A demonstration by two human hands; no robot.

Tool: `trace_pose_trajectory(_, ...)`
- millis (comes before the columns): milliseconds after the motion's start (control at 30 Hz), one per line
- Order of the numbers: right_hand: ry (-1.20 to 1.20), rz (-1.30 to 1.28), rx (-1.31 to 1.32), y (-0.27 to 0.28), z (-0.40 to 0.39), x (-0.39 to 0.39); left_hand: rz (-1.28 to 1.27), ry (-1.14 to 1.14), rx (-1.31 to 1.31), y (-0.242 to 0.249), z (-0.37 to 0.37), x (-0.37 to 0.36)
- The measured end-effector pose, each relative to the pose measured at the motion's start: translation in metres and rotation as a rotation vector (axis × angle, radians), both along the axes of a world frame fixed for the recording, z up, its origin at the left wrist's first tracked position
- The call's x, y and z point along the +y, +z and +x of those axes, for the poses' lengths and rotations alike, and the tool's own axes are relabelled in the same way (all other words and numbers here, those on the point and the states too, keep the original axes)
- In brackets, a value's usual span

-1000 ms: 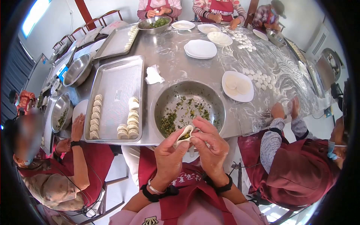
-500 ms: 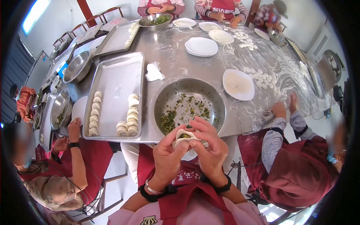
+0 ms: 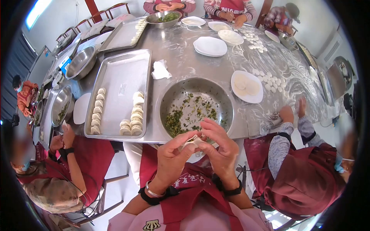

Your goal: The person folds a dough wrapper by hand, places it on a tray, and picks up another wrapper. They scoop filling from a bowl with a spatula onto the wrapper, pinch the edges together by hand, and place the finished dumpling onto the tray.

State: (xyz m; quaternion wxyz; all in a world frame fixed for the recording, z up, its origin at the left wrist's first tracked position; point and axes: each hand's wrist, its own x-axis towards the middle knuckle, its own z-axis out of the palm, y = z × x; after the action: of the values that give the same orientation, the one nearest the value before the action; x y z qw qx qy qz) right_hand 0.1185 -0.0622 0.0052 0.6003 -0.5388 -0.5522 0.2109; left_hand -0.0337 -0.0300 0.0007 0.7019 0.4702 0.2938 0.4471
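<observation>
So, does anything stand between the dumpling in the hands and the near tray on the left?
Nothing visible stands in the way. Past the left hand, which holds the dumpling with the right hand, come a strip of table and the rim of the tray. The bowl is right of that strip.

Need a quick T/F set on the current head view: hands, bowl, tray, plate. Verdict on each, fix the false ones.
1. The left hand and right hand are both on one dumpling. True.
2. The large steel bowl nearest the hands is filled to the brim. False: filling is scattered in it, with bare metal showing.
3. The tray left of that bowl holds folded dumplings. True.
4. The crumpled white item lies inside that tray. False: it lies on the table, right of the tray.
5. Round wrappers lie on the white plate right of the bowl. True.
</observation>
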Motion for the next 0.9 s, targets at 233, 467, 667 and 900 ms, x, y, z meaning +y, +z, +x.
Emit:
trace_pose_trajectory(233,-0.012,0.081,-0.079,-0.006,-0.004,0.001,0.005,0.000,0.045,-0.005,-0.001,-0.002)
trace_pose_trajectory(467,0.061,0.118,-0.264,-0.003,0.005,0.002,0.102,-0.118,0.246,0.001,-0.012,0.006)
trace_pose_trajectory(667,0.118,-0.028,-0.154,0.014,0.003,0.000,0.122,-0.177,0.266,0.005,-0.014,0.012)
trace_pose_trajectory(900,0.130,-0.015,0.305,-0.004,-0.005,0.000,-0.107,-0.113,-0.145,0.011,-0.006,0.004)
